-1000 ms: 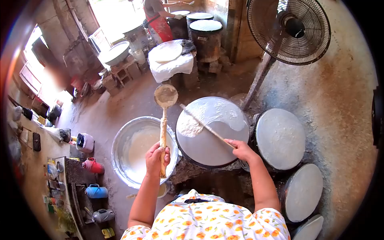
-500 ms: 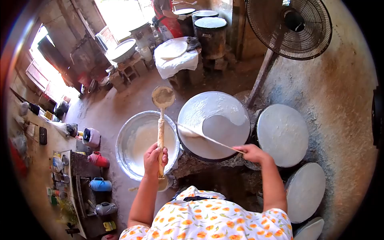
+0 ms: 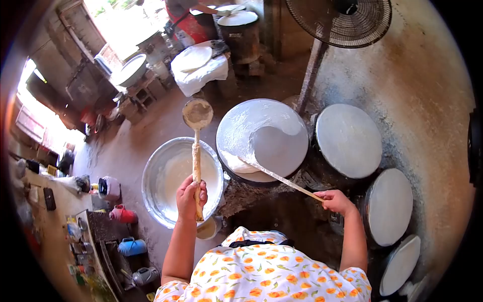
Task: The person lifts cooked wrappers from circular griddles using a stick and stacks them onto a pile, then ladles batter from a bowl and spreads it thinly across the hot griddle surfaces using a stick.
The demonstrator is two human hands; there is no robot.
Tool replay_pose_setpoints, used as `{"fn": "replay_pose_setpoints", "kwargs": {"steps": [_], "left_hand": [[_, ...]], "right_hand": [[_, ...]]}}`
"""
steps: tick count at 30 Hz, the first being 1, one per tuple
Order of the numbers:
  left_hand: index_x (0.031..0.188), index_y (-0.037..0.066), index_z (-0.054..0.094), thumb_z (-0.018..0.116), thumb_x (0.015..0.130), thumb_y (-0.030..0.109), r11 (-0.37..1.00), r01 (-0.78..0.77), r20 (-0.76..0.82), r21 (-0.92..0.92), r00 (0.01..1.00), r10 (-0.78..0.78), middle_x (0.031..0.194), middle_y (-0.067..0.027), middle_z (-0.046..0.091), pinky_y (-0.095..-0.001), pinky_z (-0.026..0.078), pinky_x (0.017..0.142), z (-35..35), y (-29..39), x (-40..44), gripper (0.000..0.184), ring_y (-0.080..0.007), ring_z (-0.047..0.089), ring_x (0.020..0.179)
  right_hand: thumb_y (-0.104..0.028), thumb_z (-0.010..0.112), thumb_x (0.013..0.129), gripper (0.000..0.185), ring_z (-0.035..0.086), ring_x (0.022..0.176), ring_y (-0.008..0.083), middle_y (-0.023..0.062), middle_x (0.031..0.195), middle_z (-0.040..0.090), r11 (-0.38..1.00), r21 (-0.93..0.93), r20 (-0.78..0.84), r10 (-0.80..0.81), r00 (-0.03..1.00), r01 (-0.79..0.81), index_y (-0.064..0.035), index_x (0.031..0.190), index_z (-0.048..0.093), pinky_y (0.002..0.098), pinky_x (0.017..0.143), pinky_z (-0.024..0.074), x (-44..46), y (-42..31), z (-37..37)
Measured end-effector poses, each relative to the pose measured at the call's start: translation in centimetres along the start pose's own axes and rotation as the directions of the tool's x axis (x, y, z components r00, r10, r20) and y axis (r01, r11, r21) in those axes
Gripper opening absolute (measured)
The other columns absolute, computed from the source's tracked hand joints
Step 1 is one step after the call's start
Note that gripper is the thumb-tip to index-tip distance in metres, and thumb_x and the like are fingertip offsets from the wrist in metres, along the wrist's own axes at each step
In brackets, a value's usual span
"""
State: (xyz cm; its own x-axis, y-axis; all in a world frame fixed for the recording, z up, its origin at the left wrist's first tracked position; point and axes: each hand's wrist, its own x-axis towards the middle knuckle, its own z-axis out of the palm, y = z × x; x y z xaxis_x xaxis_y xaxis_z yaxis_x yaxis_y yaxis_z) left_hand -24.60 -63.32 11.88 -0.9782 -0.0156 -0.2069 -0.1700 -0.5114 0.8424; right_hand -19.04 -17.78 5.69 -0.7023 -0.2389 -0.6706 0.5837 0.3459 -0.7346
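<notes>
My left hand (image 3: 188,198) is wrapped round the thick wooden handle of a ladle (image 3: 197,115), held upright with its batter-coated bowl at the top. Below and behind the ladle is a wide metal basin (image 3: 151,201) of white batter. A long thin wooden spatula (image 3: 287,182) is in the closed fingers of my right hand (image 3: 336,201). Its far end rests at the near-left edge of a round griddle (image 3: 282,146), where a thick lump of batter (image 3: 238,163) lies. Wet white batter coats the griddle's far and left parts, round a smoother grey patch.
More round white-topped stoves (image 3: 348,141) stand along the right wall. A pole fan (image 3: 347,20) rises at the back. A cloth-covered stand (image 3: 209,73) holds a pale round sheet. Behind it another person in a red apron (image 3: 193,31) works. Jugs (image 3: 132,246) line the left.
The spatula's far end has swept along the griddle's left side towards me, with batter gathering by it. My right hand has moved right and nearer. The view has shifted slightly.
</notes>
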Motion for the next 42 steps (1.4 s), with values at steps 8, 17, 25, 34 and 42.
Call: {"fn": "replay_pose_setpoints", "kwargs": {"steps": [8,17,25,34,42], "left_hand": [[0.117,-0.007,0.046,0.042,0.089,0.008,0.998,0.037,0.136,0.059,0.99,-0.045,0.078,-0.0088,0.055,-0.0184,0.038,0.038,-3.5,1.9,1.2,0.032,-0.0083,0.047,0.048],[0.112,-0.003,0.05,0.043,0.091,0.009,0.993,0.074,0.2,0.087,0.976,-0.09,0.076,-0.0063,0.055,-0.0194,0.037,0.037,-8.2,3.8,2.3,0.025,-0.0088,0.048,0.048],[0.099,-0.003,0.05,0.042,0.09,0.007,0.992,0.099,0.222,0.08,0.968,-0.115,0.075,-0.0073,0.054,-0.0192,0.038,0.037,-7.1,3.7,3.3,0.016,-0.0082,0.046,0.046],[0.103,-0.001,0.052,0.043,0.091,0.009,0.984,0.128,0.266,0.121,0.951,-0.156,0.073,-0.0052,0.055,-0.02,0.037,0.037,-5.4,2.2,3.6,0.018,-0.0083,0.047,0.047],[0.112,-0.005,0.049,0.043,0.09,0.007,0.983,0.129,0.303,0.128,0.939,-0.163,0.075,-0.008,0.055,-0.0195,0.036,0.035,-2.4,1.1,3.6,0.026,-0.0088,0.045,0.044]], "right_hand": [[-0.001,0.054,0.076,0.049,0.064,0.076,0.029,0.0107,0.09,0.064,0.703,-0.472,-0.439,-0.71,0.55,0.531,-0.0253,0.118,0.062,0.0337,0.068,0.0529,6.4,-0.4,21.4],[-0.009,0.052,0.085,0.052,0.056,0.052,0.0318,0.0124,0.07,0.049,0.584,-0.743,-0.653,-0.526,0.545,-0.328,-0.0423,0.126,0.05,0.0429,0.048,0.0491,0.9,2.7,25.0],[-0.015,0.043,0.09,0.049,0.061,0.066,0.0353,0.0157,0.078,0.054,0.71,-0.688,-0.565,-0.396,0.724,-0.149,-0.0427,0.13,0.044,0.046,0.059,0.0506,5.4,-0.9,29.2],[-0.006,0.049,0.084,0.054,0.059,0.066,0.0376,0.0168,0.075,0.053,0.723,-0.586,-0.747,-0.305,0.591,-0.367,-0.0371,0.128,0.05,0.0461,0.062,0.05,-0.7,3.2,24.6],[-0.008,0.045,0.084,0.053,0.058,0.07,0.0374,0.0164,0.072,0.054,0.831,-0.555,-0.593,-0.365,0.718,-0.036,-0.04,0.125,0.052,0.0452,0.065,0.0489,-0.6,4.6,23.9]]}}
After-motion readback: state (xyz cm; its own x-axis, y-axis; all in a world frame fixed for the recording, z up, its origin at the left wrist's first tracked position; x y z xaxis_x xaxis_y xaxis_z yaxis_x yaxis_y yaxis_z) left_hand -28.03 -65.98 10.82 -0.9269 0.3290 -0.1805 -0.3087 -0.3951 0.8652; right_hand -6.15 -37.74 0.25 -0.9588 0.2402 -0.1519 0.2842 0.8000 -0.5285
